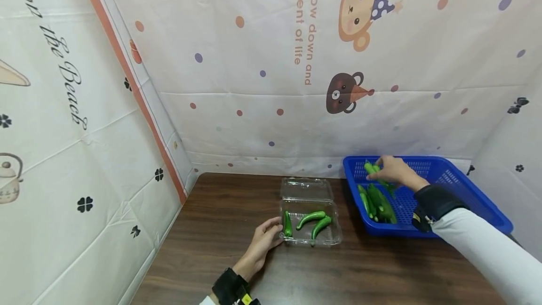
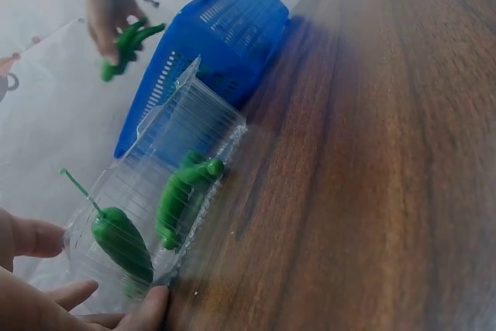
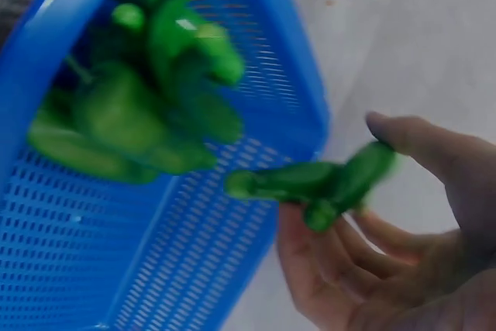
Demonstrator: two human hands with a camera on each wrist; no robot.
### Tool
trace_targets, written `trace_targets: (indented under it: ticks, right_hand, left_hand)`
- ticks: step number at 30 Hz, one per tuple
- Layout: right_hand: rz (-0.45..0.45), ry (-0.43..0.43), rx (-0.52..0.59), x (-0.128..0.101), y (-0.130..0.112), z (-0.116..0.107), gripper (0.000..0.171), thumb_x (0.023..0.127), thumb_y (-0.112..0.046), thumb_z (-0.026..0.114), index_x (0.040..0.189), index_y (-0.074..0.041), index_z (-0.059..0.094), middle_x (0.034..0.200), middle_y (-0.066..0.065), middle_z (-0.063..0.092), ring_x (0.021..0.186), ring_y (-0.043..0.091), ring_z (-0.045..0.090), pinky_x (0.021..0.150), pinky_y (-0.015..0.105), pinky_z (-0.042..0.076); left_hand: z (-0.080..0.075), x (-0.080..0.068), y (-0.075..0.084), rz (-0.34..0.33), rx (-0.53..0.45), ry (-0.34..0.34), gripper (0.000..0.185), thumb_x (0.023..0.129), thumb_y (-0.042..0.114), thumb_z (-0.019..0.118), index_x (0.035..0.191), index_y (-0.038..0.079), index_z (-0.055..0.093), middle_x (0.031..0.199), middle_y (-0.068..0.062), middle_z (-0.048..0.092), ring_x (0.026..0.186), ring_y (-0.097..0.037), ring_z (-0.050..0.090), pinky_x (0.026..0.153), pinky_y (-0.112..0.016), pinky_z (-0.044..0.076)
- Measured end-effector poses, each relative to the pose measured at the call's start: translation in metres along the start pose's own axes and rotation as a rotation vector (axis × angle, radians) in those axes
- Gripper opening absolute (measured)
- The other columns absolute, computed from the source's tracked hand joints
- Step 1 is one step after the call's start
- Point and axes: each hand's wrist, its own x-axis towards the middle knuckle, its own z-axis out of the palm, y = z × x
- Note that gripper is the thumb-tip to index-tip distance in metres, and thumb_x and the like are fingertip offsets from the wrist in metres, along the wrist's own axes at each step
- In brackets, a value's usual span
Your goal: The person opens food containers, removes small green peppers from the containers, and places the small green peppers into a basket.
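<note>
My left hand (image 1: 263, 242) is at the left side of an open clear plastic clamshell box (image 1: 308, 207), its fingertips and thumb holding the edge near the front corner. Inside lie a straight green chili pepper (image 1: 288, 224) and two curved ones (image 1: 311, 219). Over the blue basket (image 1: 455, 187), my right hand (image 1: 395, 172) pinches a small bunch of green chili peppers (image 3: 310, 184) between thumb and fingers. More green peppers (image 1: 378, 204) are heaped in the left part of the basket, below that hand.
The basket stands right of the box on a brown wooden table (image 1: 228, 201). The box's lid (image 1: 306, 188) is folded back toward the rear. Printed white sheets (image 1: 254, 69) hang behind the table and along its sides.
</note>
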Motion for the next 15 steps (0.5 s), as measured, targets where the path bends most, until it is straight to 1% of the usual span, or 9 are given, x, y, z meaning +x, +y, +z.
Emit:
trace_targets:
  ticks: [2, 5, 8, 12, 15]
  right_hand:
    - [0.018, -0.071, -0.005, 0.001, 0.004, 0.007, 0.07, 0.093, -0.027, 0.071, 0.135, 0.023, 0.044, 0.128, 0.045, 0.052, 0.083, 0.034, 0.068, 0.06, 0.041, 0.064]
    - [0.021, -0.128, -0.03, 0.001, 0.006, 0.016, 0.067, 0.091, -0.025, 0.073, 0.131, 0.022, 0.047, 0.125, 0.044, 0.053, 0.09, 0.037, 0.067, 0.06, 0.041, 0.064]
    - [0.025, -0.148, -0.06, 0.002, 0.006, 0.024, 0.064, 0.09, -0.024, 0.075, 0.128, 0.02, 0.049, 0.123, 0.042, 0.054, 0.096, 0.041, 0.065, 0.061, 0.043, 0.063]
    - [0.035, -0.144, -0.128, 0.003, 0.001, 0.03, 0.065, 0.088, -0.027, 0.078, 0.128, 0.016, 0.052, 0.123, 0.038, 0.057, 0.094, 0.04, 0.064, 0.063, 0.043, 0.059]
    - [0.039, -0.16, -0.164, 0.003, -0.005, 0.031, 0.068, 0.087, -0.03, 0.08, 0.131, 0.015, 0.051, 0.124, 0.038, 0.057, 0.092, 0.04, 0.064, 0.065, 0.044, 0.059]
  left_hand:
    - [0.0, -0.001, 0.0, -0.002, -0.004, 0.0, 0.05, 0.104, 0.017, 0.056, 0.148, -0.005, 0.047, 0.153, -0.029, 0.042, 0.143, -0.043, 0.044, 0.105, -0.047, 0.057]
    - [0.0, -0.002, 0.0, -0.006, -0.01, -0.001, 0.05, 0.104, 0.017, 0.056, 0.148, -0.004, 0.047, 0.154, -0.029, 0.042, 0.142, -0.043, 0.045, 0.105, -0.047, 0.057]
    - [-0.001, -0.002, -0.001, -0.006, -0.012, -0.002, 0.051, 0.103, 0.017, 0.057, 0.148, -0.004, 0.047, 0.154, -0.029, 0.042, 0.141, -0.042, 0.046, 0.105, -0.046, 0.057]
    - [-0.001, -0.002, -0.002, -0.004, -0.016, -0.005, 0.052, 0.103, 0.019, 0.058, 0.148, -0.004, 0.047, 0.154, -0.028, 0.042, 0.142, -0.042, 0.046, 0.105, -0.047, 0.057]
    - [-0.002, -0.002, -0.001, -0.007, -0.022, -0.002, 0.052, 0.102, 0.019, 0.058, 0.148, -0.003, 0.047, 0.155, -0.027, 0.042, 0.143, -0.043, 0.044, 0.106, -0.047, 0.057]
